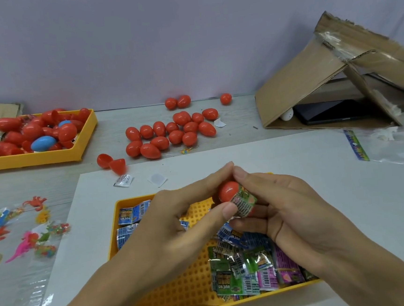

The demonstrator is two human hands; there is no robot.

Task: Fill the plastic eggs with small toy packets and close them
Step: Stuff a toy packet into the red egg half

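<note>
A red egg (228,191) sat pinched between both hands just above the near tray (174,289), with a folded green packet (244,203) bulging from its open side. The left hand (177,218) gripped the egg with thumb and fingertips curled round it. The right hand (281,207) curled round the packet and the hidden half of the egg. The egg looked light, stiff and glossy, so probably slippery; it would be best held round its widest part. The packet looked thin and crinkly, likely to spring back unless pressed in before closing.

The egg was bright red and smooth. The packet was green foil with small print and a pink patch.

In the tray, under the hands, lay loose packets (252,268) in blue, green and pink. Beyond the tray a cluster of closed eggs (170,133) rested on the table, with one opened egg (111,162) nearer, to its far left. Further left stood a far tray (38,160) of eggs, and to the tray's left lay small toys (32,231). Far right was a cardboard box (312,89).
</note>
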